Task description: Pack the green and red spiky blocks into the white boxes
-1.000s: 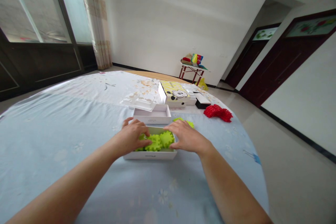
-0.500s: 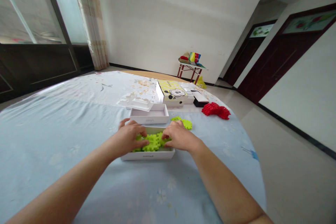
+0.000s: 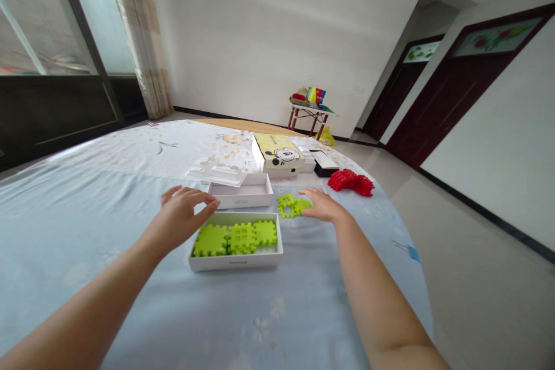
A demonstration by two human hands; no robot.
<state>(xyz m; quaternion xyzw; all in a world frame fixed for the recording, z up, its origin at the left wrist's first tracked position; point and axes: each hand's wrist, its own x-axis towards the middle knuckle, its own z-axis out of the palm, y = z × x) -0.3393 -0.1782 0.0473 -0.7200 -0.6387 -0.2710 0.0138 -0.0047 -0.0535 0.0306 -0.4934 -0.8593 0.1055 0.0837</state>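
On the desk (image 3: 87,196), under a pale blue flowered cloth, a shallow white box (image 3: 236,257) is set just ahead of the person, and three green puzzle pieces (image 3: 236,237) are laid flat inside it in a row. At about 10 o'clock from the box the left hand (image 3: 182,217) is held above the cloth, its fingers (image 3: 203,208) loosely curled and parted, with nothing gripped; the fingertips are poised just over the box's far left corner, close to the leftmost green piece but apart from it. At about 1 o'clock from the box the right hand (image 3: 323,206) is stretched forward, palm down, fingers extended and open, the fingertips touching or all but touching the loose green pieces (image 3: 292,205) that lie on the cloth; whether contact is made cannot be told. Nothing is held by that hand.

Directly beyond the box, at 12 o'clock, an empty white tray (image 3: 240,191) is seen, with a clear plastic insert (image 3: 217,172) resting partly on its far left edge. Farther off, a yellow box with a cartoon mouse (image 3: 277,153) is placed, a black box (image 3: 325,165) beside it at 3 o'clock, and a heap of red pieces (image 3: 351,182) near the desk's right edge. Against the far wall a small red-legged stand (image 3: 310,115) loaded with coloured things is visible.
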